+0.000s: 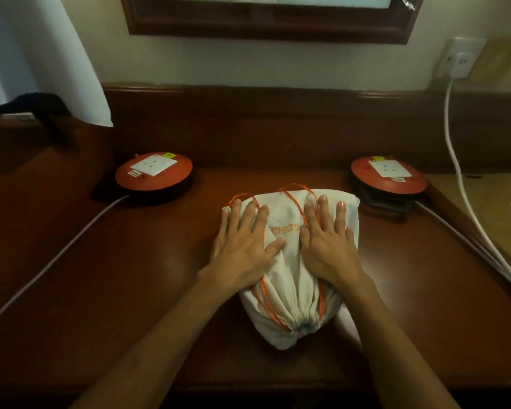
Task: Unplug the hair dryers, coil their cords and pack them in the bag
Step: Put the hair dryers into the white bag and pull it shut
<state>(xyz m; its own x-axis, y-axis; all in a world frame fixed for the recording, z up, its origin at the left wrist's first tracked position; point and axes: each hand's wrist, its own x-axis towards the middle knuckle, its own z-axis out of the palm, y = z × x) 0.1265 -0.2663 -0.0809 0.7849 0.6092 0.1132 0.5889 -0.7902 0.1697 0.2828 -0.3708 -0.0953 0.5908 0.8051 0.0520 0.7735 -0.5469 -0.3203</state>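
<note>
A white drawstring bag with orange cords and orange lettering lies bulging on the dark wooden desk, its cinched mouth toward me. My left hand lies flat on the bag's left half, fingers spread and straight. My right hand presses flat on the right half in the same way. No hair dryer shows; whatever fills the bag is hidden by the cloth.
Two red extension-cord reels with white sockets sit on the desk, one at the left and one at the right, each with a grey cable trailing toward me. A white plug and cord hang from a wall outlet at the right. A white lampshade stands at the back left.
</note>
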